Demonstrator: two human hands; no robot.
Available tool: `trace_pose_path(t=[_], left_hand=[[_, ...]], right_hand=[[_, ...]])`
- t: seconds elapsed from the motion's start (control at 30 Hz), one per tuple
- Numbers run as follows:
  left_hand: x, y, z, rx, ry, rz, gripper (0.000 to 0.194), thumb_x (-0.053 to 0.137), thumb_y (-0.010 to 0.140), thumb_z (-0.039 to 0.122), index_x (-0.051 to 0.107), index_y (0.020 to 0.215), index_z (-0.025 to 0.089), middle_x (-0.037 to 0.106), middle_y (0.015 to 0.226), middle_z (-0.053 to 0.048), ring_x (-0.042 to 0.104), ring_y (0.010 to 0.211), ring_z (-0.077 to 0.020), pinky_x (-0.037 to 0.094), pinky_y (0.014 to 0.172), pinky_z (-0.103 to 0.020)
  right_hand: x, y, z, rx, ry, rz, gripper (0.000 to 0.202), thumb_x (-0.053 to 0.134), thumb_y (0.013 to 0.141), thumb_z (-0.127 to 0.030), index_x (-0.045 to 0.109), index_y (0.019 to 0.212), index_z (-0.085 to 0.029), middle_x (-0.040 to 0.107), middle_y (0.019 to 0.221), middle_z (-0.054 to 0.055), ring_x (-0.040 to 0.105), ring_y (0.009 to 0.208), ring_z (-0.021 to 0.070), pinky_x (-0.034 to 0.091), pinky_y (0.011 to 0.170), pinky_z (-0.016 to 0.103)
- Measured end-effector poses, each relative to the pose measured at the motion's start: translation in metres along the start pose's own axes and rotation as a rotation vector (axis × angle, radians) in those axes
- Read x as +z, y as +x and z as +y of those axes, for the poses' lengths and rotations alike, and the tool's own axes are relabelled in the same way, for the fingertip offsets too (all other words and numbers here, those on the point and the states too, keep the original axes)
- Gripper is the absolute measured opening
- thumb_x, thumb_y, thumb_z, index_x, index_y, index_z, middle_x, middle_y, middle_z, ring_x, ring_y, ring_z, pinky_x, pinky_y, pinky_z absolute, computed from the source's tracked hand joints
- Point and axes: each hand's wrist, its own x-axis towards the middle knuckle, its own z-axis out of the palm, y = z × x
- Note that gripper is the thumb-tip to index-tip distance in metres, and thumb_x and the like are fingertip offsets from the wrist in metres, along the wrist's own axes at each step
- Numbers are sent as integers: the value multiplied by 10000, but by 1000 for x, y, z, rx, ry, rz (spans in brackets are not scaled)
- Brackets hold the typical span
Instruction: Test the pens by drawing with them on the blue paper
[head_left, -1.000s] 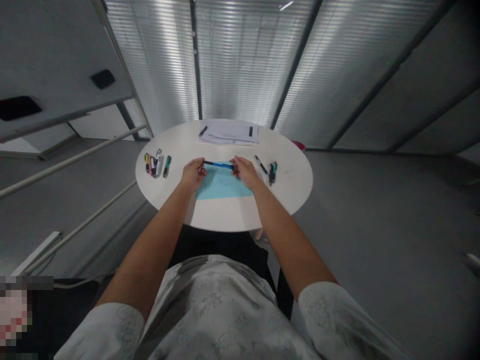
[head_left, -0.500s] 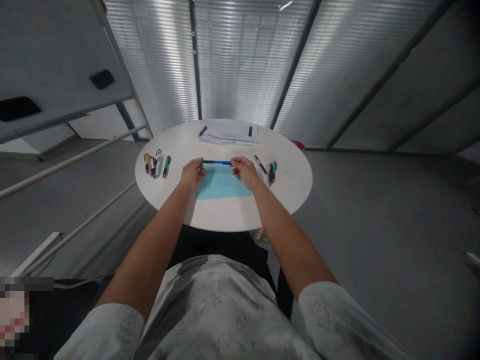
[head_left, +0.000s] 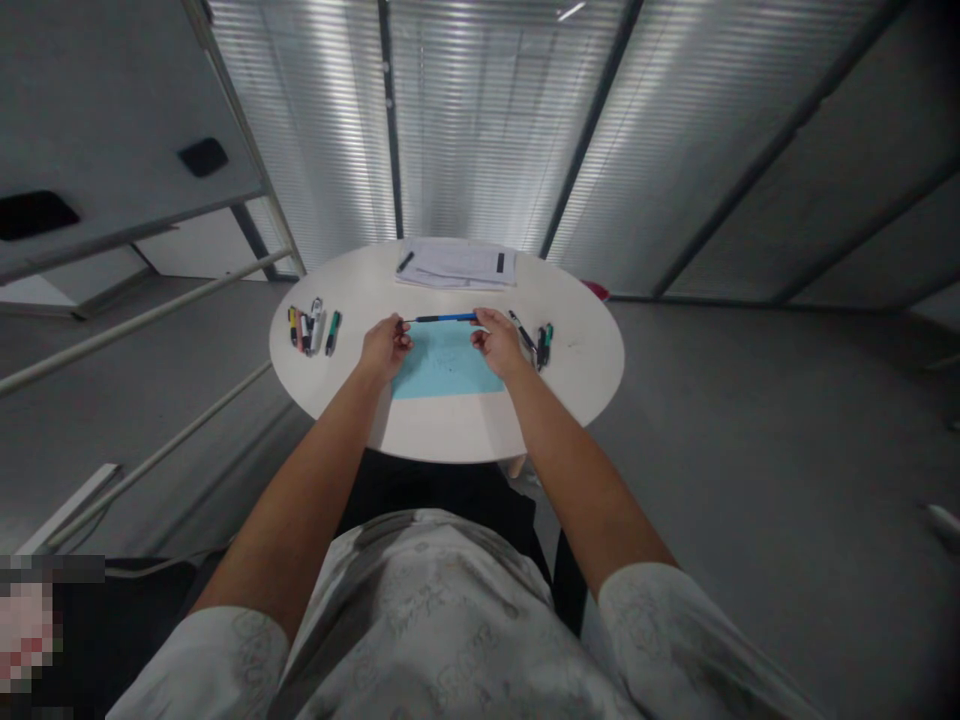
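A blue pen (head_left: 454,318) with a dark grip is held level above a sheet of light blue paper (head_left: 442,370) on the table. My right hand (head_left: 496,340) pinches its blue end between thumb and fingers. From the dark end a thin rod, which looks like the pen's refill (head_left: 410,320), reaches to the fingertips of my left hand (head_left: 386,347). That hand is closed in a pinch, its other fingers curled. Faint marks show on the paper, which lies partly beneath both hands.
The round white table (head_left: 450,430) holds several pens and markers (head_left: 306,330) on the left, beside a green pen (head_left: 333,333). More pens (head_left: 543,345) lie right of my right hand. Stacked white papers (head_left: 457,263) lie at the back. A metal rail (head_left: 150,325) runs along the left.
My right hand has moved a little to the right with the blue pen. A thin rod now shows between the pen's dark end and my left hand, which has stayed nearly in place.
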Motion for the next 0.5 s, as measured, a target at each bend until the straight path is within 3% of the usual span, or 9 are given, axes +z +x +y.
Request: trace_pose_path(t=[0.5], left_hand=[[-7, 6, 6, 4, -126, 90, 200, 665, 839, 259, 524, 720, 181, 543, 596, 39, 453, 443, -37, 418, 496, -172]], right_hand=[[-10, 4, -7, -147, -11, 242, 319, 587, 816, -535, 569, 943, -243, 551, 772, -28, 494, 488, 57, 355, 417, 199]])
